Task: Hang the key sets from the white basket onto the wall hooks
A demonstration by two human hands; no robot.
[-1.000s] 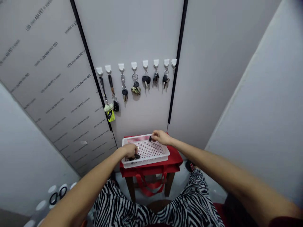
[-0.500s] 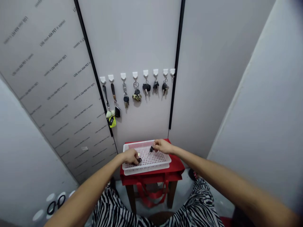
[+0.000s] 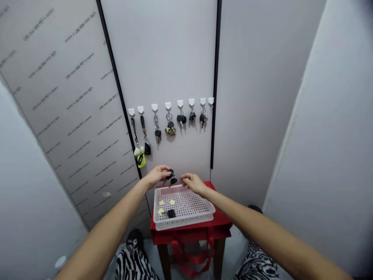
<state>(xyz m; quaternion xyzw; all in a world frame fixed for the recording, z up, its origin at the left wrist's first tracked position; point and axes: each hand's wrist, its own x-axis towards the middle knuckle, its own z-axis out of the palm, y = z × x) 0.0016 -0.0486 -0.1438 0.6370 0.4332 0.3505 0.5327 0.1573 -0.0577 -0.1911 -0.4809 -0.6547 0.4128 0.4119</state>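
Note:
My left hand (image 3: 157, 175) is closed on a bunch of keys (image 3: 171, 177) with black heads, held above the back left edge of a white plastic basket (image 3: 186, 225). Close by on the right is my right hand (image 3: 192, 183), its fingers loosely curled and apart, with nothing visible in them. It hovers over the basket's back rim. Inside the basket, a second set of black-headed keys (image 3: 171, 213) lies near the front left. Several small pale yellow squares (image 3: 172, 202) lie around it.
The basket rests on a stool covered with a red bag (image 3: 221, 221), whose straps hang in front. On the wall ahead, a row of white hooks (image 3: 168, 105) holds several key bunches, including one with a yellow tag (image 3: 141, 160). Black strips (image 3: 215, 97) flank the panel.
Both hands have risen from inside the basket to its back edge. The left hand now holds a key bunch; the right no longer shows the black-headed key it held. The view has shifted.

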